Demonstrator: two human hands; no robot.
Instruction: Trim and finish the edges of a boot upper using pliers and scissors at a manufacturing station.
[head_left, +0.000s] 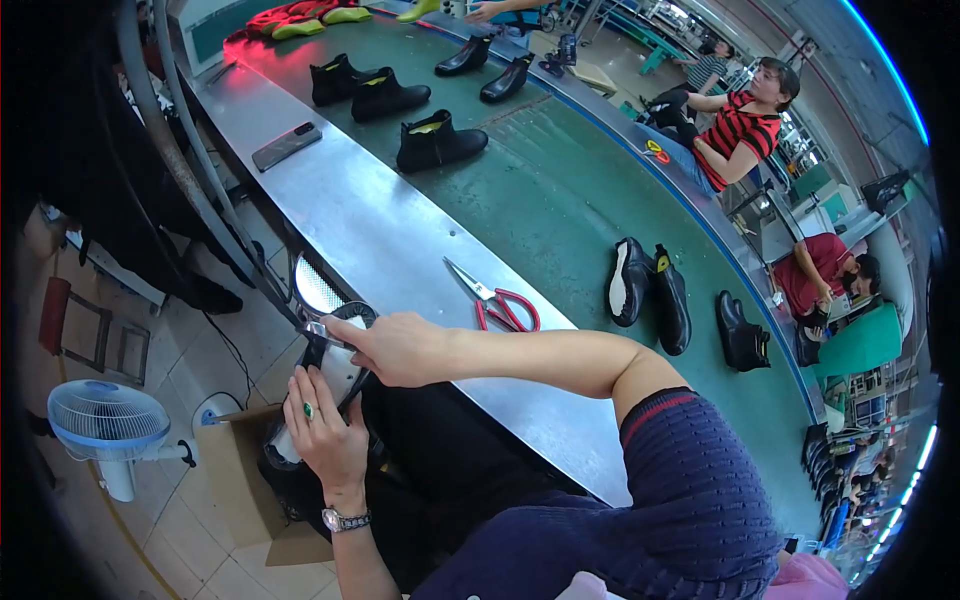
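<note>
Slippage looks likely: left hand (pixel 325 430) fingers clamp the black boot (pixel 318 395) off the table (pixel 400 250), right hand (pixel 395 348) fingers pinch its collar.

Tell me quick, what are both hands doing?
Left hand: closed around a black boot, holding it from below.
Right hand: closed, gripping the boot's top edge; a small metal piece shows by its fingertips.

— What are your hands on?
— Your left hand (pixel 325 425) cradles a black boot (pixel 322 390) below the counter (pixel 400 250) edge; your right hand (pixel 395 348) pinches its top. Red-handled scissors (pixel 497 300) lie just beyond.
</note>
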